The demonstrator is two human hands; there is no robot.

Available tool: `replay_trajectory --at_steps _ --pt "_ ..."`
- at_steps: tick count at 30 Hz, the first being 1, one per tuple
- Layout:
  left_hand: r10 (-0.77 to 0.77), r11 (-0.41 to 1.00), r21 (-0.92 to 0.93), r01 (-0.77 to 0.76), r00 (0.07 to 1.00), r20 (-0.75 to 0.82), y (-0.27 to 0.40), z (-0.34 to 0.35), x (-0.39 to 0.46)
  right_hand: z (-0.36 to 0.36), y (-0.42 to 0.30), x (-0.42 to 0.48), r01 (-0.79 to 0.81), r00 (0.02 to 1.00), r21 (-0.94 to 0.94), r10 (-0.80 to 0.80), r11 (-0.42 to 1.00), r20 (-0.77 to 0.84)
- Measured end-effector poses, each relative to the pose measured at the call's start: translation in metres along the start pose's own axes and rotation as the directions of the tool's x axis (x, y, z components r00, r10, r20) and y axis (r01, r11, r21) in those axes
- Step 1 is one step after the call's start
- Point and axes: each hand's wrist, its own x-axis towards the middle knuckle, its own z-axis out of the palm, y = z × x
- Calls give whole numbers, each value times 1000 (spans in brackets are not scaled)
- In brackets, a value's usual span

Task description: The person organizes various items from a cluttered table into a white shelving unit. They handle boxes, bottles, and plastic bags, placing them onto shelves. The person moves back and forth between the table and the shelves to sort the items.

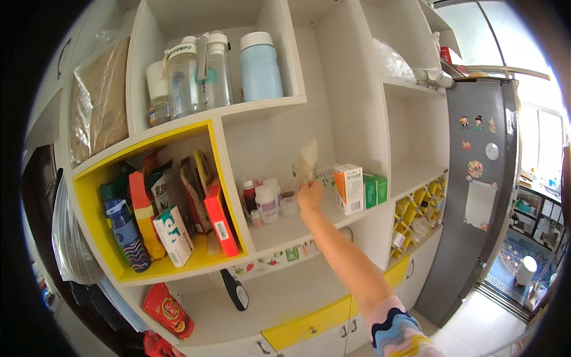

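Note:
My right hand (309,197), at the end of an outstretched arm, is closed around the lower part of a clear drinking glass (304,169) at the middle shelf (285,234). A cream-coloured crumpled cloth or tissue (309,152) sticks up out of the glass or just behind it. To the left of the hand stand white plastic bottles (266,204), a dark red bottle (249,196) and a small white jar (289,206). An orange-and-white carton (349,189) and green boxes (374,190) stand to its right. My left hand is out of view.
A yellow-lined cubby (156,273) at left holds a blue bottle (127,235), a red box (221,219) and packets. Above stand clear water bottles (184,80) and a light blue bottle (261,67). Below lie a black bottle (235,290) and a red pouch (168,310). A grey refrigerator (473,214) stands right.

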Motion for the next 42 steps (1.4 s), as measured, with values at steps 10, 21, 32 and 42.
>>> replay_trajectory --at_steps 10,21,32,42 --pt "-236 956 -215 200 958 -161 -27 28 22 11 51 78 693 706 -715 -114 -95 699" --pt "-138 990 -5 138 990 -22 -27 23 80 7 58 93 -469 804 -49 449 882 389" --pt "-37 988 -153 25 996 -82 4 15 124 21 123 176 339 777 -682 216 648 591" --pt "-106 870 -488 63 993 -60 65 -20 200 -82 -6 3 720 687 -399 -499 568 528"
